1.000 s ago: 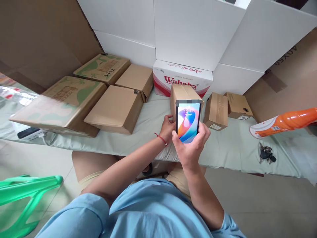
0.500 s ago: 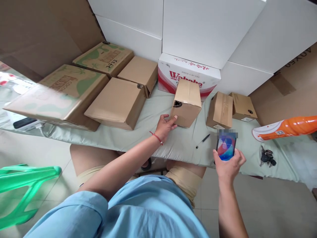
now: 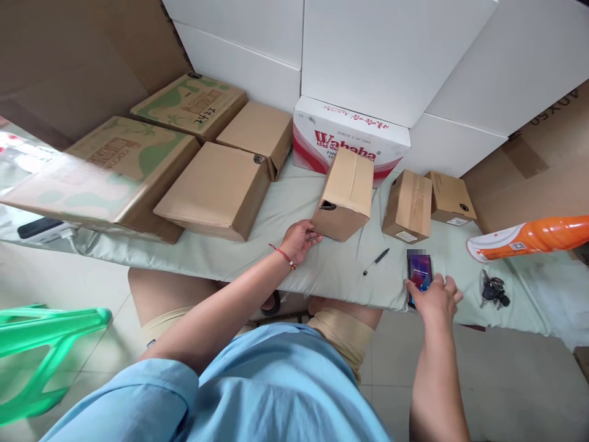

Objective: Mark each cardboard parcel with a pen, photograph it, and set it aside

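My left hand point(image 3: 301, 241) is at the lower left corner of a small brown cardboard box point(image 3: 343, 226), thumb and fingers pinching its bottom edge. That box has a dark hole in its front face and a taped seam on top. My right hand point(image 3: 435, 298) spans a smartphone point(image 3: 421, 273), thumb on its left edge and fingertips by its right edge. The phone is at the table's front edge with its screen lit. Between the hands lies a dark pen point(image 3: 376, 261). To the right of my right hand is a bunch of keys point(image 3: 494, 290).
A white and red carton point(image 3: 306, 138) stands behind the small box. Several brown boxes point(image 3: 216, 187) fill the left side; two small boxes point(image 3: 407, 205) sit at right. An orange bottle point(image 3: 534, 239) lies on its side at right. A green stool point(image 3: 46, 350) stands at left.
My left hand and the box's near end have shifted left and down, and my thumb has left its front face. My right hand has moved right and lowered the phone.
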Demonstrator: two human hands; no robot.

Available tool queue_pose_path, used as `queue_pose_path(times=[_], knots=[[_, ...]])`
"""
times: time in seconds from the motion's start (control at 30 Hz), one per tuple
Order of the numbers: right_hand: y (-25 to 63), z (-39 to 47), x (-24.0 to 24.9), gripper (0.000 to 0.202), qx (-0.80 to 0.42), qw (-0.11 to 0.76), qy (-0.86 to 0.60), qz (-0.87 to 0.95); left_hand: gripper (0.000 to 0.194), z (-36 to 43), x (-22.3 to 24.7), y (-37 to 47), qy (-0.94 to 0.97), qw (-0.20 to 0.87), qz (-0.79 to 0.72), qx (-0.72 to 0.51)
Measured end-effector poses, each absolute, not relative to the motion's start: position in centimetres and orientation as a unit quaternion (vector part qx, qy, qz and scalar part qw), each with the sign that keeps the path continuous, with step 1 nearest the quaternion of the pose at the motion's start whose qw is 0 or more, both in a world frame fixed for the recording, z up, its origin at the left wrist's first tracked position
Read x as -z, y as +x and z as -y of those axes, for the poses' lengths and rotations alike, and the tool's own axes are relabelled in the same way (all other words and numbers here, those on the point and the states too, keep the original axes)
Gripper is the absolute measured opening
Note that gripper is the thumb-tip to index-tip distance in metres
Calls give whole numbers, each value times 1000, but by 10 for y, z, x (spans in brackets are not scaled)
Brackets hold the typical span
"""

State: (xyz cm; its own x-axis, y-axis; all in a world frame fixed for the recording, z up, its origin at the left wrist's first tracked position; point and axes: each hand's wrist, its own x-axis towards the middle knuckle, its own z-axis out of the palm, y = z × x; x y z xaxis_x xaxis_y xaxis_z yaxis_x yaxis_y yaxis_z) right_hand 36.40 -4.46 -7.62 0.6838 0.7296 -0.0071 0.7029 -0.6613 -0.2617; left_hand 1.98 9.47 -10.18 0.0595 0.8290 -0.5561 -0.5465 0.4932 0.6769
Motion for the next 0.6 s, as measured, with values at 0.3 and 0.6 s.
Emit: queue_pose_path(times=[0.3, 0.6], knots=[[259, -73, 29, 90, -428, 474, -643, 423, 26, -86, 91, 25, 163, 717, -502, -454], [219, -62, 44, 75, -544, 483, -568, 384, 24, -66, 79, 19, 203, 654, -558, -469]])
